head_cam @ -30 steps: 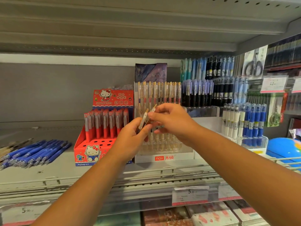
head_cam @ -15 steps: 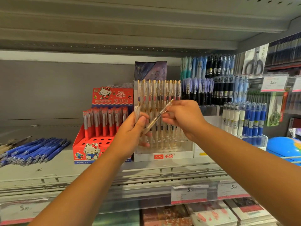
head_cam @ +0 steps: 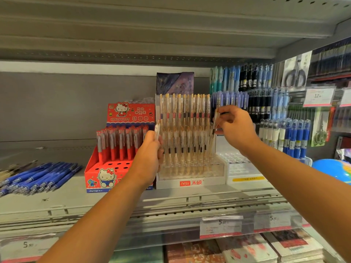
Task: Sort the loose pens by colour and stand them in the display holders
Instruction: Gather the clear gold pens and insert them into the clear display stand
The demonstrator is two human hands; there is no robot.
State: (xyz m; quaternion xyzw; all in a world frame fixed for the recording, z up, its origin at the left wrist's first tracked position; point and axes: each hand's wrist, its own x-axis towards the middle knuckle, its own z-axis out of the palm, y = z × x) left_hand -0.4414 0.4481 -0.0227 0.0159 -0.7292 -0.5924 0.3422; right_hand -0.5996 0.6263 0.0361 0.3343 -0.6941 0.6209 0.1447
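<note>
heap of loose blue plastic pens [head_cam: 38, 177] lies at lower left of the frame. at centre my left hand [head_cam: 148, 158] curls round a small bundle of clear pens [head_cam: 157, 129], just beside the clear tiered acrylic holder [head_cam: 171, 177]. right of centre my right hand [head_cam: 235, 128] pinches one clear gold-trimmed pen [head_cam: 215, 121] near its top, tip down. i judge it light, stiff, slick; standing pens [head_cam: 186, 114] crowd that right edge, leaving little room.
</note>
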